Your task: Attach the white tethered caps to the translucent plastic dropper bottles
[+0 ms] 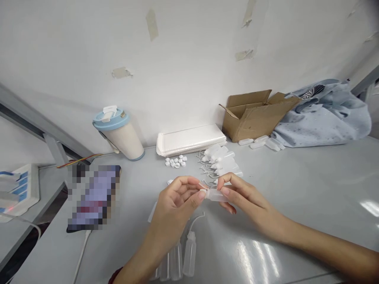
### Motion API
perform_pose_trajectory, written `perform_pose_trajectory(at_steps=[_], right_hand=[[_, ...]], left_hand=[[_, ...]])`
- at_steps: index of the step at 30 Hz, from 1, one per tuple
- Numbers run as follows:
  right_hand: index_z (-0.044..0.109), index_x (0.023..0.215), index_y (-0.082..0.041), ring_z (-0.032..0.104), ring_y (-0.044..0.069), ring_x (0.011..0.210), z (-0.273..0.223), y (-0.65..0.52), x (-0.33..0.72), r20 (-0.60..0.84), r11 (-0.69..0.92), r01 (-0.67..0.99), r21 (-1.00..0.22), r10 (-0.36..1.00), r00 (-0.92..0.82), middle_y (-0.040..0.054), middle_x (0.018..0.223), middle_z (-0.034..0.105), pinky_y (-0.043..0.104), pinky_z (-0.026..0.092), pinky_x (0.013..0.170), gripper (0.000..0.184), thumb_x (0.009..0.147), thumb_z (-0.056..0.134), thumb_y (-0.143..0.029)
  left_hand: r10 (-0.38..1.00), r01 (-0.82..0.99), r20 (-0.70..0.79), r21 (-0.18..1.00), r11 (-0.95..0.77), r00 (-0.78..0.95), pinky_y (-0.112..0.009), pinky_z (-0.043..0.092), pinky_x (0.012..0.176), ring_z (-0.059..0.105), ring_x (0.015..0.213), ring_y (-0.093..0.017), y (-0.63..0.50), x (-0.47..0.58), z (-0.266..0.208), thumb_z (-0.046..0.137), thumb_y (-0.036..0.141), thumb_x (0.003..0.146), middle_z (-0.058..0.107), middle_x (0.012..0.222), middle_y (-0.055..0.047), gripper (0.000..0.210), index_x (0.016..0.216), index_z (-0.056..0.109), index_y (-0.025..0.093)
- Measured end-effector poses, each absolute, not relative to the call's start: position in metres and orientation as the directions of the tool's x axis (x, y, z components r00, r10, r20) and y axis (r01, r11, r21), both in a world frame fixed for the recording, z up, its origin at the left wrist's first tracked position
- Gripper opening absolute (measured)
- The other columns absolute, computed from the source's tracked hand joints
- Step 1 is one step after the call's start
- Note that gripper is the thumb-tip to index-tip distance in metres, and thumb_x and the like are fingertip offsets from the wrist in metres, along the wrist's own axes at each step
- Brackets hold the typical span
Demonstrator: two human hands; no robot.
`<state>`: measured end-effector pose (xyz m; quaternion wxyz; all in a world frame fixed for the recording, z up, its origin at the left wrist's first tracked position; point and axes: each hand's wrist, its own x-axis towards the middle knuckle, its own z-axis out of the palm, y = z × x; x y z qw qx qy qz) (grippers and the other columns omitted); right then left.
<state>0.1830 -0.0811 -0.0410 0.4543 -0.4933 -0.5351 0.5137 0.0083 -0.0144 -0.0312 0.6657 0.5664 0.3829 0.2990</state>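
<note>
Between my hands is a small translucent plastic squeeze bottle [215, 195], lying almost level with its neck to the left. My right hand [244, 197] grips its body between thumb and fingers. At the neck, my left hand [177, 199] pinches a small white cap [203, 192] with thumb and forefinger; whether it is fully seated I cannot tell. Below my left forearm stand or lie several similar bottles, one with a thin curved tube on top [190, 254]. Just beyond my hands is a pile of bottles with thin tubes [220, 159].
Loose white caps [177, 161] lie before a stack of white trays [191, 140]. Behind are an open cardboard box [251, 122], several bottles and blue-grey cloth [325, 118]. To the left are a tumbler [121, 134], a phone on a cable [96, 197] and a power strip [22, 189].
</note>
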Motion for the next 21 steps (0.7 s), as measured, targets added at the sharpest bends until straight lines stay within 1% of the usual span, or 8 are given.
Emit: perform_pose_trajectory(at_steps=[4,6,8,11,13,16,18,21], right_hand=[[0.045,0.093,-0.022,0.042,0.011,0.060,-0.0443,-0.0845,0.1827,0.033,0.044,0.117,-0.992,0.995,-0.093,-0.0049,0.063,0.045,0.024,0.033,0.060,0.019,0.098,0.037,-0.037],[0.046,0.093,-0.022,0.042,0.011,0.059,-0.0458,-0.0849,0.1827,0.059,0.070,0.132,-0.989,0.994,-0.090,-0.0050,0.063,0.045,0.024,0.034,0.059,0.019,0.098,0.037,-0.038],[0.046,0.092,-0.022,0.043,0.011,0.059,-0.0462,-0.0842,0.1828,0.067,0.078,0.133,-0.988,0.994,-0.086,-0.0052,0.062,0.045,0.024,0.034,0.059,0.018,0.097,0.037,-0.037],[0.046,0.092,-0.022,0.043,0.011,0.059,-0.0451,-0.0823,0.1831,0.049,0.058,0.115,-0.992,0.996,-0.077,-0.0052,0.063,0.044,0.024,0.034,0.060,0.018,0.098,0.037,-0.036],[0.046,0.091,-0.022,0.043,0.010,0.060,-0.0445,-0.0813,0.1831,0.044,0.052,0.107,-0.993,0.996,-0.074,-0.0052,0.063,0.045,0.024,0.034,0.060,0.018,0.098,0.037,-0.035],[0.046,0.092,-0.022,0.042,0.010,0.059,-0.0446,-0.0808,0.1829,0.051,0.058,0.101,-0.993,0.996,-0.070,-0.0054,0.063,0.045,0.024,0.034,0.060,0.017,0.098,0.036,-0.035],[0.046,0.093,-0.022,0.042,0.010,0.059,-0.0448,-0.0814,0.1828,0.064,0.071,0.105,-0.992,0.996,-0.065,-0.0055,0.063,0.045,0.024,0.034,0.059,0.017,0.098,0.036,-0.034],[0.045,0.092,-0.021,0.043,0.010,0.058,-0.0447,-0.0828,0.1827,0.089,0.098,0.131,-0.987,0.994,-0.071,-0.0055,0.062,0.046,0.024,0.034,0.059,0.016,0.098,0.035,-0.033]], left_hand=[[0.788,0.071,-0.284,0.953,0.294,0.545,-0.024,0.050,0.073,0.064,0.075,-0.013,-0.0127,0.0081,-0.0353,0.069,0.033,0.079,0.068,0.082,0.000,0.018,0.085,0.060,0.018],[0.775,0.091,-0.287,0.954,0.287,0.563,-0.023,0.049,0.068,0.062,0.068,-0.011,-0.0115,0.0069,-0.0363,0.069,0.034,0.079,0.067,0.076,0.000,0.018,0.083,0.060,0.018],[0.785,0.095,-0.241,0.969,0.229,0.571,-0.022,0.049,0.067,0.061,0.071,-0.011,-0.0105,0.0055,-0.0362,0.070,0.031,0.077,0.066,0.079,0.000,0.016,0.084,0.061,0.018],[0.801,0.068,-0.166,0.985,0.156,0.575,-0.022,0.048,0.070,0.062,0.081,-0.013,-0.0107,0.0049,-0.0349,0.071,0.024,0.075,0.066,0.090,0.000,0.014,0.084,0.062,0.019],[0.808,0.047,-0.149,0.988,0.149,0.570,-0.023,0.049,0.070,0.063,0.082,-0.013,-0.0120,0.0059,-0.0340,0.071,0.021,0.074,0.067,0.095,-0.001,0.013,0.084,0.062,0.019],[0.821,0.040,-0.145,0.988,0.148,0.553,-0.024,0.050,0.070,0.063,0.082,-0.015,-0.0140,0.0081,-0.0331,0.072,0.023,0.073,0.067,0.096,-0.003,0.017,0.086,0.061,0.019],[0.830,0.067,-0.164,0.986,0.151,0.533,-0.025,0.051,0.070,0.064,0.078,-0.014,-0.0144,0.0089,-0.0330,0.070,0.029,0.075,0.069,0.089,-0.002,0.018,0.087,0.061,0.018],[0.825,0.133,-0.213,0.977,0.168,0.523,-0.025,0.052,0.066,0.063,0.065,-0.013,-0.0133,0.0089,-0.0331,0.061,0.040,0.083,0.067,0.071,-0.001,0.023,0.081,0.061,0.017]])
